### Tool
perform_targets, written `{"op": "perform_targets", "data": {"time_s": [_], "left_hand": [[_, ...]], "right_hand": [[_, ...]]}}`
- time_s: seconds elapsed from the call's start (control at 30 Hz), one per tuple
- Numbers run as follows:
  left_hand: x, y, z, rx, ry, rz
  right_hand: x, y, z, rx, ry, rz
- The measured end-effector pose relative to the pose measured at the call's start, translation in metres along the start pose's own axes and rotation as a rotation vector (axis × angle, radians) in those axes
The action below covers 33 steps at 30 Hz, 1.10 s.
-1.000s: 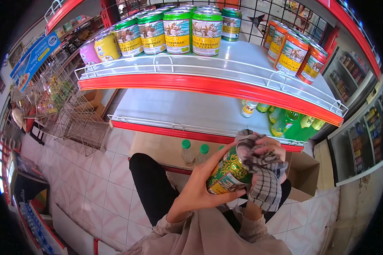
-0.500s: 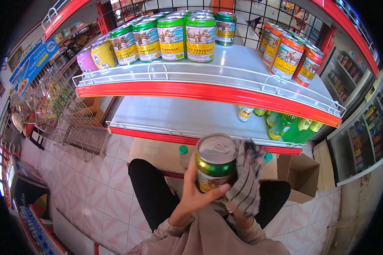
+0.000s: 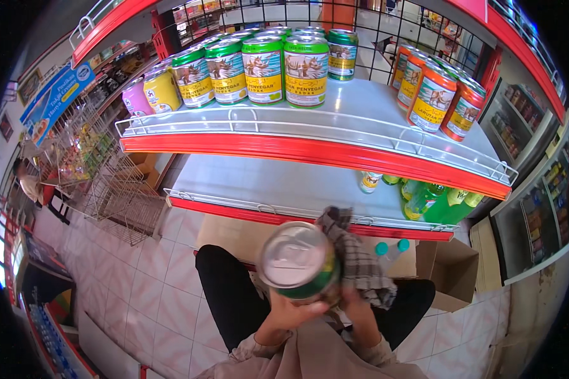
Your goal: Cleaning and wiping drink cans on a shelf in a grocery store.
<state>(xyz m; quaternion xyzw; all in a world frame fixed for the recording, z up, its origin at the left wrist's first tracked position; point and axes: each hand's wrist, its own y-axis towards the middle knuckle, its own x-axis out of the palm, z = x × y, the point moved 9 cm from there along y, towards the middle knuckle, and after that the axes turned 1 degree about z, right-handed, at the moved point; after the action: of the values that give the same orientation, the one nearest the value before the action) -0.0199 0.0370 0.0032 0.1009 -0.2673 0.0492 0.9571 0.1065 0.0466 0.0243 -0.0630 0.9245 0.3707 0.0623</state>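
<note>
**Drink can point(image 3: 293, 258) caught mid-handling, checked cloth point(image 3: 365, 268) up against it**

Only one view to go on, the head cam. I'd call this partway through: the can is up off any shelf, over the lap, lid tipped toward the camera, and the cloth is right on its side. So it's not set down yet, and I wouldn't call this one finished.

Left hand point(image 3: 289, 314) is wrapped round the lower part of the can. Right hand point(image 3: 359, 309) has the cloth bunched in it on the other side; the blur there is rough, so don't quote me on exactly where the fingers sit.

Materials: bare dull-silver metal lid, shiny green band under it, plain cylinder. The cloth is soft, crumpled, grey-brown plaid. Straight ahead, the upper shelf point(image 3: 373, 107) is smooth pale metal with a glossy red lip point(image 3: 297, 155) and a thin white wire rail. On it, green cans point(image 3: 263, 69) stand upright in tight rows, with orange cans point(image 3: 432, 95) grouped at the right. Below, green plastic bottles point(image 3: 423, 201) crowd the right end of the lower shelf point(image 3: 259, 183), and an open cardboard box point(image 3: 452, 275) sits on pinkish glossy tiles point(image 3: 145, 284).
</note>
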Motion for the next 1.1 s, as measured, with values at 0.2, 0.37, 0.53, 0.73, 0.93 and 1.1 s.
{"op": "perform_targets", "data": {"time_s": [0.2, 0.37, 0.53, 0.73, 0.93, 1.1], "left_hand": [[0.005, 0.011, 0.044, 0.324, -0.018, 0.07], [0.009, 0.015, 0.067, 0.656, 0.244, 0.079], [0.003, 0.023, 0.049, 0.399, 0.132, 0.251], [0.006, 0.014, 0.061, 0.618, 0.296, 0.281], [-0.002, 0.021, 0.049, 0.482, 0.225, 0.2], [0.01, 0.017, 0.025, 0.445, 0.404, 0.012]], "right_hand": [[0.036, -0.022, 0.025, 0.533, 0.705, 0.111], [0.029, -0.01, 0.015, 0.62, 0.532, 0.116], [0.026, -0.016, 0.021, 0.873, 0.546, 0.195], [0.023, -0.003, 0.018, 0.754, 0.493, 0.097], [-0.048, -0.001, 0.028, 0.684, 0.606, 0.743], [-0.038, 0.02, -0.038, 0.097, -0.094, 0.117]]}}
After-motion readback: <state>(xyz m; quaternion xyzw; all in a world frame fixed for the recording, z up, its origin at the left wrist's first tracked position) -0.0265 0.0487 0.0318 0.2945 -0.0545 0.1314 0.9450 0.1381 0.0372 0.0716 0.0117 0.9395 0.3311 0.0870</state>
